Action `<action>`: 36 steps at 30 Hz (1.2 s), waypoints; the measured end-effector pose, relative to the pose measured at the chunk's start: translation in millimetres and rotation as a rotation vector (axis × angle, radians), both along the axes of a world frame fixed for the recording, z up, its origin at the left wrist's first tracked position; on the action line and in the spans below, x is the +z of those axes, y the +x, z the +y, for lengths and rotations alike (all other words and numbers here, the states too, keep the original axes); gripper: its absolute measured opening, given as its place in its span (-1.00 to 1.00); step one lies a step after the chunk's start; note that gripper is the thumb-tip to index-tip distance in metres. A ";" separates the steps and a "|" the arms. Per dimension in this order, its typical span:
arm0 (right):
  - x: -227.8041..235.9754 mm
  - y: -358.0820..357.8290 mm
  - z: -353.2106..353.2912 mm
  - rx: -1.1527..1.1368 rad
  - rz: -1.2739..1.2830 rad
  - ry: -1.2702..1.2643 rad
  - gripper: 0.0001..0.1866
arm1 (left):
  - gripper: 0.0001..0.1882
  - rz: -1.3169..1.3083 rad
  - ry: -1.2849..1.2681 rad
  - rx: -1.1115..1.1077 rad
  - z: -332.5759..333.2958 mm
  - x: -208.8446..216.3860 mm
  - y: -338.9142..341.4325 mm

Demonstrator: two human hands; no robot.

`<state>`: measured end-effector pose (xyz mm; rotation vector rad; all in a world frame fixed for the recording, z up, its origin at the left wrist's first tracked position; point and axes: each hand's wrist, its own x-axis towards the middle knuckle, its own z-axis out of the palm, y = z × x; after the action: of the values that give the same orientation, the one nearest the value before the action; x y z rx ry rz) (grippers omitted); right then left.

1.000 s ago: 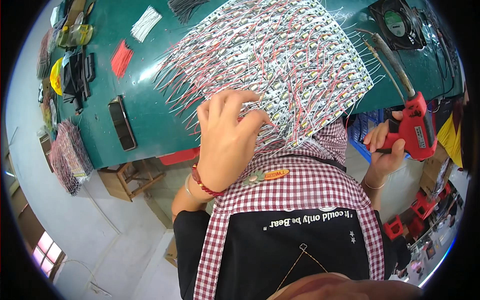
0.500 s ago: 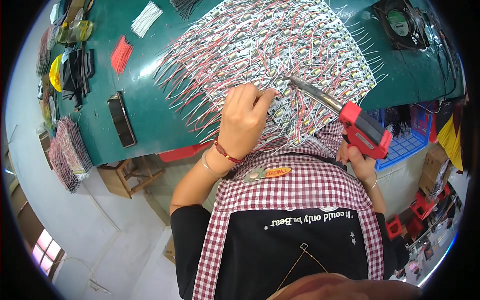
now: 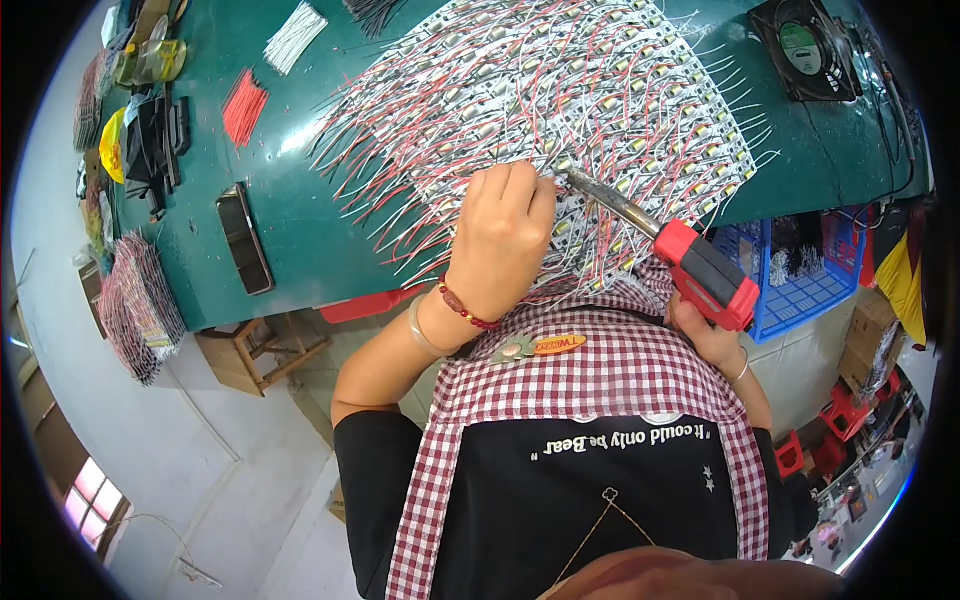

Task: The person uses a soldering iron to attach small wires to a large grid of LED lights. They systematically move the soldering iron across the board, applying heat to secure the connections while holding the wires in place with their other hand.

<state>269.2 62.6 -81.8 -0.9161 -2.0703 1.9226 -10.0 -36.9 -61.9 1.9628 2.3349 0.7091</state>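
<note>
A large sheet of small circuit boards (image 3: 690, 150), bristling with red and white wires, lies on the green table and hangs over its near edge. My left hand (image 3: 503, 235) is over the sheet's near part, fingers pinched together; what they hold is too small and hidden to name. My right hand (image 3: 708, 335) grips a red and black soldering gun (image 3: 705, 268) by its handle. Its metal tip points left and reaches the boards just beside my left fingertips. Whether the tip touches a wire or a board, I cannot tell.
Bundles of red wires (image 3: 244, 107) and white wires (image 3: 295, 38) lie at the left of the table, near a phone (image 3: 243, 240). A black fan (image 3: 805, 50) stands far right. Below the right edge sits a blue crate (image 3: 810, 295). More wired boards (image 3: 140, 305) hang at the left.
My left hand has shifted slightly right, its fingers more bunched. The soldering gun has moved left and down, bringing its tip next to the left fingertips.
</note>
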 end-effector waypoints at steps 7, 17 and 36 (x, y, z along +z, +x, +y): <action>-1.2 4.8 -4.0 -0.033 -0.049 0.056 -0.79 | -0.82 0.031 -0.044 -0.040 1.3 5.6 -0.8; 17.2 -4.7 -1.8 -0.112 0.085 -0.277 -0.80 | -0.87 0.102 -0.088 -0.087 1.3 8.8 -2.5; 4.9 2.3 -7.6 -0.020 0.006 -0.125 -0.87 | -0.79 0.010 -0.056 -0.090 -1.1 5.8 -11.6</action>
<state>271.5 55.0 -76.9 -0.9516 -1.9479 2.0616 -21.5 -38.0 -56.2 2.0372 2.2287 0.6224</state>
